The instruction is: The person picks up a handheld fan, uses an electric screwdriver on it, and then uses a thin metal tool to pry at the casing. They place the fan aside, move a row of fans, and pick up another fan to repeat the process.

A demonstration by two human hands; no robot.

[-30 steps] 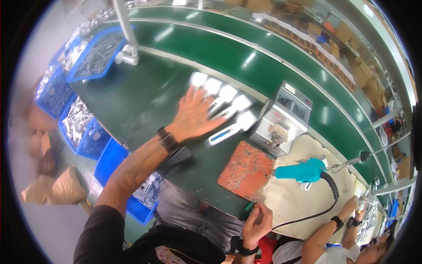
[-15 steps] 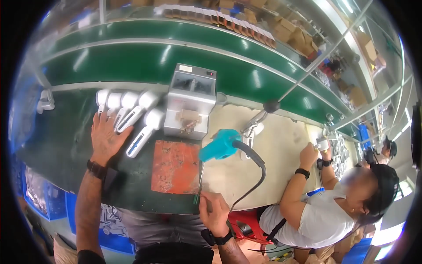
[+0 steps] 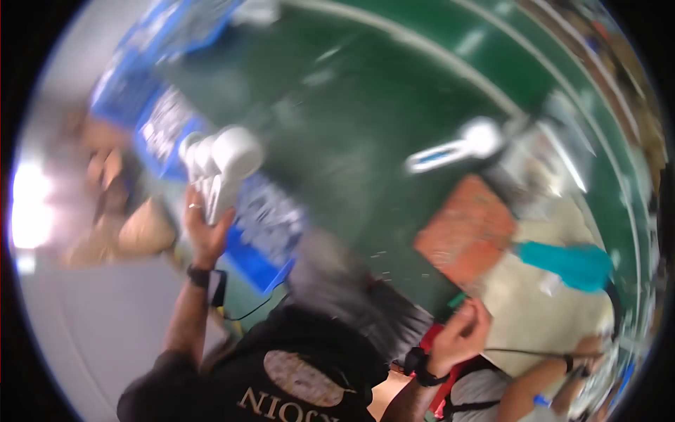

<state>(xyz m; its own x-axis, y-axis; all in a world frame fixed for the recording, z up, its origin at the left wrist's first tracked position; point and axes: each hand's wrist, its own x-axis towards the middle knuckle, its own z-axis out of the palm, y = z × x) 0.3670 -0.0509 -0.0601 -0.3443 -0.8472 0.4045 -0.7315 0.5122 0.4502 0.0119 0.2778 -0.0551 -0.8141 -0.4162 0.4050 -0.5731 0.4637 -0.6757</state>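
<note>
My left hand [image 3: 206, 239] is closed around a bunch of several white round-headed handled parts [image 3: 235, 153], raised beside the blue bins. Their round cup-like heads point away from me and the handles rest in my fingers. At the table's near edge, my right hand [image 3: 460, 334] has its fingers pinched together. A small green piece [image 3: 457, 301] shows by its fingertips; blur hides what exactly is held. One more white round-headed part [image 3: 453, 149] lies on the dark green table [image 3: 344, 169]. A worn orange-red mat [image 3: 467, 228] lies between it and my right hand.
Below the bunch stands a blue bin [image 3: 247, 266] of pale parts, with further blue bins [image 3: 126, 102] beyond. A blurred silver box-shaped machine [image 3: 538, 169] and a teal corded tool [image 3: 569, 266] are at the right. A co-worker's arm [image 3: 541, 383] reaches in at lower right.
My view has swung left. My left hand has picked up several white parts from the table and carried them left to the bins. One white part stays by the machine; my right hand remains pinched.
</note>
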